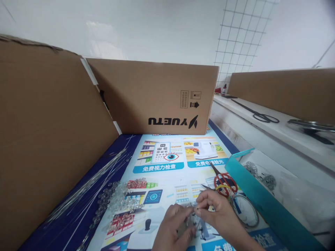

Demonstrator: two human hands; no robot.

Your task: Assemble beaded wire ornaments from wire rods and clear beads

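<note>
Cardboard-walled poster mat [167, 164]: my left hand [174, 226] and right hand [217, 216] pinch a part-built beadwork piece [192, 218]; loose beads [117, 198] and wires [86, 184] left of fingers, unused.

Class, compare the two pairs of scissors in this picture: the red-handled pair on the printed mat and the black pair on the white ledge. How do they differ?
The red-handled scissors lie on the printed mat, just beyond the right hand; the black scissors lie far off on the white ledge. The red-handled scissors have bright red loops, the black scissors are dark all over. The black scissors look longer and slimmer. Both lie flat, untouched.
</note>
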